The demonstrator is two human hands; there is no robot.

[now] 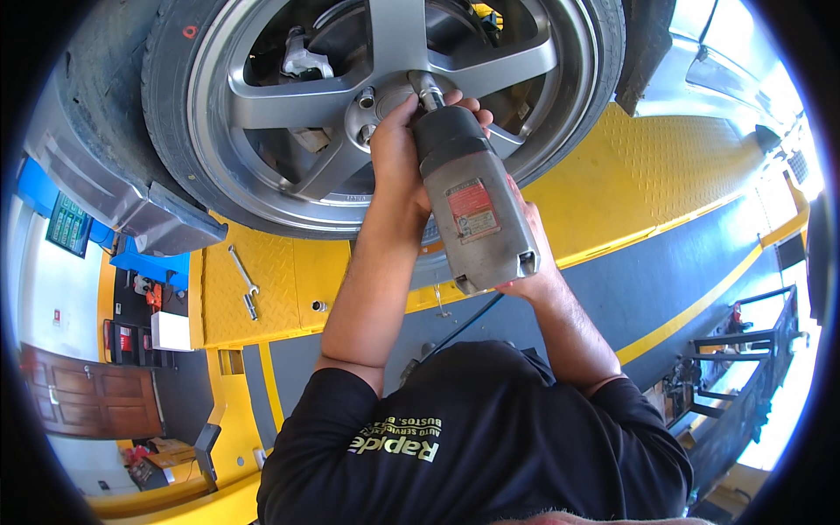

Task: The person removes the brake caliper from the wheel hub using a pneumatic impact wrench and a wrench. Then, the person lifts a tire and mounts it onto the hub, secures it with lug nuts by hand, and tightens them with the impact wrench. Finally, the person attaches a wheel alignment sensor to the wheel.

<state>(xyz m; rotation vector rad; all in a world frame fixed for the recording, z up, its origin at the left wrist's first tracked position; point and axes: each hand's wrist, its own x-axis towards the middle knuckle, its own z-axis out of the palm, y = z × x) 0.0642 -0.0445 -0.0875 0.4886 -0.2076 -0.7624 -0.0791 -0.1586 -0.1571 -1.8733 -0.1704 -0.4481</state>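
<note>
An impact wrench (464, 206) with a grey body and black nose reaches up to the wheel (297, 109). Its silver socket (428, 90) meets the hub beside the centre, at a lug position. My left hand (398, 149) is wrapped under the nose, thumb on one side and fingertips showing on the other. Behind the tool's rear, my right hand (534, 254) grips the handle, which the body mostly hides. Lug nuts (367, 94) show in the hub left of the socket. A dark air hose (464, 324) runs down from the tool.
A yellow ramp (604, 201) lies beneath the tyre. On its left part rest an open-ended wrench (243, 269), a small socket (251, 306) and another socket (319, 306). A black metal rack (744, 350) stands at right. Grey plastic trim (166, 219) hangs left of the tyre.
</note>
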